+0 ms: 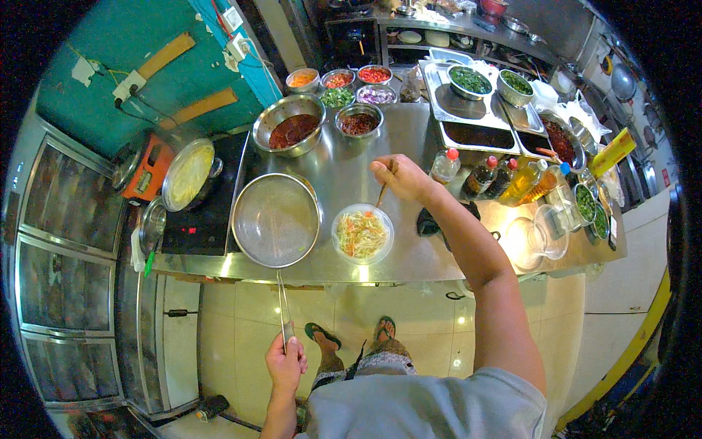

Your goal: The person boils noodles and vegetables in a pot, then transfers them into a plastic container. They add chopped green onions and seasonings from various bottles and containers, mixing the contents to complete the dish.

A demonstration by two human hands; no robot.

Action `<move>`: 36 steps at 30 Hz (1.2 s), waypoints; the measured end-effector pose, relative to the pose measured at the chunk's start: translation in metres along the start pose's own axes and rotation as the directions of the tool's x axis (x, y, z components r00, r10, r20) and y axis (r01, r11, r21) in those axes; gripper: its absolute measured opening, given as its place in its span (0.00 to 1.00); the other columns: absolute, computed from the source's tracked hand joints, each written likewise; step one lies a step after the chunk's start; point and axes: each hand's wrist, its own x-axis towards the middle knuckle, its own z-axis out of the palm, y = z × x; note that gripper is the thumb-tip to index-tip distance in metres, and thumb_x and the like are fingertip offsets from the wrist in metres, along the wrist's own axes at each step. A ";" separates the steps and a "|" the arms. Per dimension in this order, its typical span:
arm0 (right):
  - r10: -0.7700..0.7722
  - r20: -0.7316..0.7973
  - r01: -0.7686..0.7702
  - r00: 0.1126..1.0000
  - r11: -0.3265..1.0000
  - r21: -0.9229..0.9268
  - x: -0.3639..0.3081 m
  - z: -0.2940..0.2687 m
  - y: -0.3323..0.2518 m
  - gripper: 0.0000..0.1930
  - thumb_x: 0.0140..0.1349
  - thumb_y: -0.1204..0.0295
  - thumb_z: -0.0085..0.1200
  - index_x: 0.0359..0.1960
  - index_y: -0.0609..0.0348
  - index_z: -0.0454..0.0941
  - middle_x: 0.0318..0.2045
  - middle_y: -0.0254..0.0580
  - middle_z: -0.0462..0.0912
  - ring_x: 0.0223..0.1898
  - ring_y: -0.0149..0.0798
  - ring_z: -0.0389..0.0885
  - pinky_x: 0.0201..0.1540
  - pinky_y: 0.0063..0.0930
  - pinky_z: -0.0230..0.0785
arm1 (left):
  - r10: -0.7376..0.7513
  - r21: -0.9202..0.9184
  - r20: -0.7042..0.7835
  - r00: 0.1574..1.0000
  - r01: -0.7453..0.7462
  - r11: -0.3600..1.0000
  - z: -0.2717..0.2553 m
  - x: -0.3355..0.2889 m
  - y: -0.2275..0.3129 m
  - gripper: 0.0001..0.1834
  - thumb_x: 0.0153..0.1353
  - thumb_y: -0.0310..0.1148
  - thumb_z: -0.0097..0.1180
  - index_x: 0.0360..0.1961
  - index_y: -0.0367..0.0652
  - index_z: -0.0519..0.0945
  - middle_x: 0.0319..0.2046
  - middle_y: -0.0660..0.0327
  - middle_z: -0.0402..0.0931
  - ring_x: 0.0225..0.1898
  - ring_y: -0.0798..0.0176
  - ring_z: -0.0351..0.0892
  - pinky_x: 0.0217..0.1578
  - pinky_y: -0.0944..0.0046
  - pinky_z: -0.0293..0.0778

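My left hand (286,361) is closed round the handle of a large round fine-mesh strainer (276,222). The strainer's mesh is bare, and its head is over the front of the steel counter; I cannot tell whether it touches. To its right stands a clear plastic bowl (336,241) of pale noodle-like strands with orange and green shreds (363,234). Above the bowl's far rim, my right hand (401,176) grips brown chopsticks (382,194), their lower ends reaching down to the food.
Behind are a steel bowl of dark red sauce (294,132), a smaller sauce bowl (359,123) and several bowls of chopped vegetables (337,97). Bottles (480,178) and stacked clear bowls (550,230) stand right. A pot of pale food (189,175) sits on the black cooktop (194,233) left.
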 end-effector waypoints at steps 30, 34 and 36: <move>0.359 -0.697 0.201 0.620 0.787 0.584 -0.150 0.018 0.022 0.20 0.77 0.52 0.41 0.36 0.54 0.74 0.33 0.36 0.79 0.36 0.34 0.75 0.41 0.33 0.70 | 0.402 0.635 0.065 0.913 -0.349 0.689 0.005 0.012 -0.002 0.13 0.71 0.34 0.55 0.52 0.42 0.82 0.26 0.55 0.78 0.23 0.63 0.79 0.27 0.59 0.76; 0.816 -0.435 0.258 0.381 0.358 0.898 -0.215 0.054 0.059 0.19 0.78 0.51 0.38 0.38 0.52 0.70 0.33 0.35 0.75 0.31 0.32 0.69 0.35 0.27 0.67 | 0.023 -0.130 0.215 0.976 0.006 0.991 -0.035 0.019 0.030 0.09 0.72 0.36 0.54 0.46 0.44 0.81 0.18 0.66 0.70 0.18 0.70 0.71 0.17 0.66 0.68; 0.872 -0.327 0.268 0.364 0.238 0.934 -0.258 0.069 0.064 0.23 0.80 0.49 0.30 0.32 0.50 0.66 0.25 0.33 0.70 0.15 0.29 0.59 0.15 0.20 0.60 | 0.046 -0.268 0.125 0.991 -0.011 0.963 -0.070 0.036 0.053 0.10 0.72 0.37 0.54 0.48 0.44 0.79 0.17 0.68 0.70 0.15 0.72 0.68 0.14 0.68 0.65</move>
